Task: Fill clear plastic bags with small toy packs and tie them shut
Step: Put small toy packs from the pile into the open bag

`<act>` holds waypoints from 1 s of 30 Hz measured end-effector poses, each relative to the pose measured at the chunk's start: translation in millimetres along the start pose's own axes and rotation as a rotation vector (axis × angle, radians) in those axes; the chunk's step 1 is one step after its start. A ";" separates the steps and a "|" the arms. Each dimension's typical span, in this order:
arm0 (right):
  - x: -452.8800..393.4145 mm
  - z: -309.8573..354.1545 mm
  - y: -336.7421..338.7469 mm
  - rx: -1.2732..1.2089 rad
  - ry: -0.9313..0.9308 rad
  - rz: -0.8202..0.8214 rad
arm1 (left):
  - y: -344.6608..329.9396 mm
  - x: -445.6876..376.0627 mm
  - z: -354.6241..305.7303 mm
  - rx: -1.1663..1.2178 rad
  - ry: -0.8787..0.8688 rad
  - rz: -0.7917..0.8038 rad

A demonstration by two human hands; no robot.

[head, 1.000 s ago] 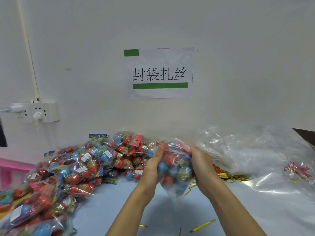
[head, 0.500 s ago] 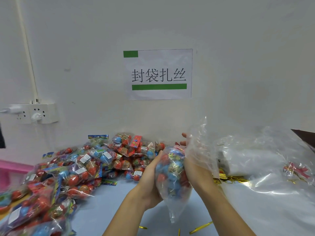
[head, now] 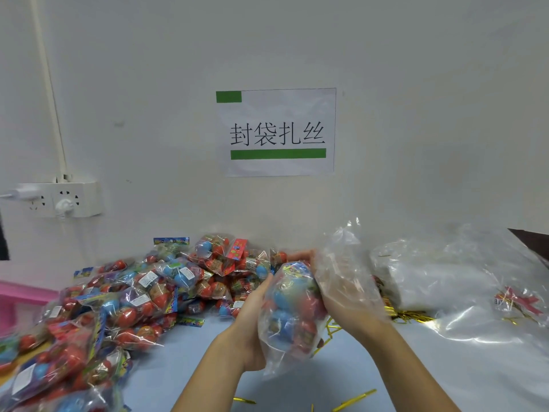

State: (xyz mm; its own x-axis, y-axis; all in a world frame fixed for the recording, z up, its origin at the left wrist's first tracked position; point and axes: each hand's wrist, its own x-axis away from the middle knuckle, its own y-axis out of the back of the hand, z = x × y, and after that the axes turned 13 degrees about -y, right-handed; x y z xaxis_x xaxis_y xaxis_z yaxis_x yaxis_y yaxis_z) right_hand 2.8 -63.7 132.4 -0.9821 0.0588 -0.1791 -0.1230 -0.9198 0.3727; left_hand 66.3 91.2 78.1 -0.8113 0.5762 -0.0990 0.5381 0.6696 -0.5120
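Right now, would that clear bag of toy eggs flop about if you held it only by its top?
Probably: the bag is thin film, already creased and sagging. Its round eggs would likely shift. Both hands, left and right, cradle it.

Probably a packing workshop: a printed wall sign above heaped toy packs and gold twist ties.

Glossy crinkled clear plastic bag, shiny, seemingly metallic gold ties, matt table.
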 end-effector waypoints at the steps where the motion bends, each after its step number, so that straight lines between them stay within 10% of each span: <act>1: -2.7 -3.5 -1.7 -0.012 -0.026 -0.027 | 3.2 -2.4 2.7 -0.018 -0.006 -0.047; 8: -31.8 -15.8 -2.2 -0.204 -0.282 -0.341 | 4.2 -11.9 17.7 -0.541 -0.216 -0.325; 13: -37.9 -19.2 11.1 -0.593 -0.484 -0.353 | 3.4 -8.4 15.4 -0.782 -0.408 -0.023; 16: -36.5 -18.9 12.0 -0.620 -0.478 -0.367 | -9.6 -12.3 19.3 -0.778 -0.468 0.122; 24: -36.7 -15.3 12.0 -0.431 -0.456 -0.269 | -21.2 -14.0 18.5 -0.622 -0.700 -0.079; 30: -28.8 -8.7 2.6 -0.207 -0.340 -0.082 | -19.8 -9.8 14.6 -0.389 -0.429 -0.253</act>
State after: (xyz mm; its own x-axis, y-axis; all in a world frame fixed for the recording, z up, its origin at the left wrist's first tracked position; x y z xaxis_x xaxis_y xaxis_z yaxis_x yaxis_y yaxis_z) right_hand 32.0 -71.2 130.6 -0.9657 0.2283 0.1236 -0.2057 -0.9634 0.1721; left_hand 60.3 65.5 76.7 -0.9003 0.1927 -0.3904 0.2962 0.9283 -0.2248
